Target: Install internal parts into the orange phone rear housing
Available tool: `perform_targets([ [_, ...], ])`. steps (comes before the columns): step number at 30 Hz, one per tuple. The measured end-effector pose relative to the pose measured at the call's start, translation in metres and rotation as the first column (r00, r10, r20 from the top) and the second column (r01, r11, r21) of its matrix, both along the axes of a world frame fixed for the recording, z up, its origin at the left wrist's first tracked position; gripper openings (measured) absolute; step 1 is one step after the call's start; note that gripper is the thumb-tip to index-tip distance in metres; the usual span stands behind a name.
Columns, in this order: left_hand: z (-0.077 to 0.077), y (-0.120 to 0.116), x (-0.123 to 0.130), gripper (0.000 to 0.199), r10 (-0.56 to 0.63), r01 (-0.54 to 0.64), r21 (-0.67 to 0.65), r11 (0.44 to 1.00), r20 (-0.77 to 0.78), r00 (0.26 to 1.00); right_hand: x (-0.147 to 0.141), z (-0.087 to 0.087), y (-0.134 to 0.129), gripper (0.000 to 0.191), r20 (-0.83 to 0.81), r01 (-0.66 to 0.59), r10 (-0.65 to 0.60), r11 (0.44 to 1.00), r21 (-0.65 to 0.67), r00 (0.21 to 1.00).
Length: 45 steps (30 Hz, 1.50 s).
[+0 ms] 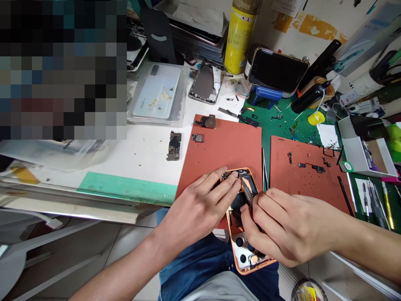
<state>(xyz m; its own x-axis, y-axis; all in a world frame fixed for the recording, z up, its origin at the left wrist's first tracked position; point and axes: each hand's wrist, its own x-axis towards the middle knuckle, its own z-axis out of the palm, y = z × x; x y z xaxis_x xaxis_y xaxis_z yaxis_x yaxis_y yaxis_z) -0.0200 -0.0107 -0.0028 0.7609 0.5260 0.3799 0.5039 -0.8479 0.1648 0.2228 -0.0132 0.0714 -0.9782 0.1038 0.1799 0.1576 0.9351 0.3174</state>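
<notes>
Phone frame (pixel 237 209), orange at its rim, lies open across the near edge of the desk (pixel 150 154); its far end is above the left mat (pixel 232 142), and its near end is past the edge, above the lap. The left hand (pixel 200 205) has its fingers laid over the far end; its thumb is hidden, so I cannot tell how firmly they grip. The right hand (pixel 282 225) has its fingers closed narrowly on a ridged metal tool (pixel 247 193), which points into the frame.

The work seems to me partway: the inside is exposed; a circuit board (pixel 174 146) lies on the desk, just beside the left edge of this mat; a camera module (pixel 210 121) and a smaller part (pixel 197 137) rest near its far left corner; none of these is fitted in the frame. Tweezers (pixel 265 169) lie between the two mats; small dark parts (pixel 318 169) are scattered on the right mat (pixel 300 184), also outside the frame.

Toward the right edge of the desk, a white box (pixel 384 167) contains some slim items, too small to name; farther, on the left, a clear plastic tray (pixel 184 100) carries a pale phone cover (pixel 153 92); near the far edge stands a yellow can (pixel 239 39), its content not visible.
</notes>
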Motion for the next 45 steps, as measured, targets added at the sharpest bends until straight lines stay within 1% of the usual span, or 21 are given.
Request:
perform_targets([
  [5, -0.0009, -0.0007, -0.0004, 0.039, 0.006, -0.006, -0.003, 1.0, 0.005, 1.0, 0.0008, -0.0002, -0.0012, 0.011, 0.0, 0.051, -0.051, 0.999, -0.008, 0.999],
  [11, -0.0014, -0.0004, -0.0005, 0.04, 0.001, -0.001, -0.007, 1.0, 0.012, 1.0, -0.0001, -0.0005, -0.0021, 0.02, -0.025, 0.065, -0.067, 0.996, -0.056, 0.997],
  [15, -0.0008, -0.0004, -0.0006, 0.041, 0.005, -0.005, -0.019, 1.0, 0.008, 1.0, 0.0006, -0.0018, -0.0048, 0.015, -0.058, 0.098, -0.102, 0.993, -0.062, 0.993],
  [20, -0.001, -0.0014, -0.0009, 0.041, 0.007, -0.007, 0.002, 1.0, 0.023, 1.0, 0.0014, -0.0007, -0.0059, 0.024, -0.016, 0.076, -0.078, 0.993, -0.085, 0.997],
  [24, -0.0005, -0.0016, -0.0002, 0.04, 0.009, -0.009, -0.003, 1.0, 0.013, 1.0, 0.0018, -0.001, -0.0063, 0.024, -0.014, 0.069, -0.07, 0.995, -0.073, 0.997],
  [30, -0.0002, -0.0012, 0.0001, 0.039, 0.011, -0.011, -0.006, 1.0, 0.004, 1.0, 0.0011, -0.0007, -0.0092, 0.026, -0.01, 0.091, -0.092, 0.994, -0.057, 0.996],
  [38, -0.0009, -0.0016, -0.0002, 0.04, 0.003, -0.003, -0.006, 1.0, -0.008, 1.0, -0.0003, 0.002, -0.0092, 0.023, 0.032, 0.07, -0.07, 0.997, -0.018, 0.997],
  [42, -0.0007, -0.0011, -0.0015, 0.041, 0.006, -0.006, 0.003, 1.0, -0.01, 1.0, -0.0018, 0.0026, -0.0091, 0.025, 0.057, 0.071, -0.069, 0.997, -0.026, 0.996],
  [45, -0.0007, -0.0012, -0.0022, 0.042, 0.003, -0.003, 0.007, 1.0, -0.025, 1.0, -0.0022, 0.002, -0.0082, 0.025, 0.041, 0.062, -0.06, 0.998, -0.028, 0.997],
])
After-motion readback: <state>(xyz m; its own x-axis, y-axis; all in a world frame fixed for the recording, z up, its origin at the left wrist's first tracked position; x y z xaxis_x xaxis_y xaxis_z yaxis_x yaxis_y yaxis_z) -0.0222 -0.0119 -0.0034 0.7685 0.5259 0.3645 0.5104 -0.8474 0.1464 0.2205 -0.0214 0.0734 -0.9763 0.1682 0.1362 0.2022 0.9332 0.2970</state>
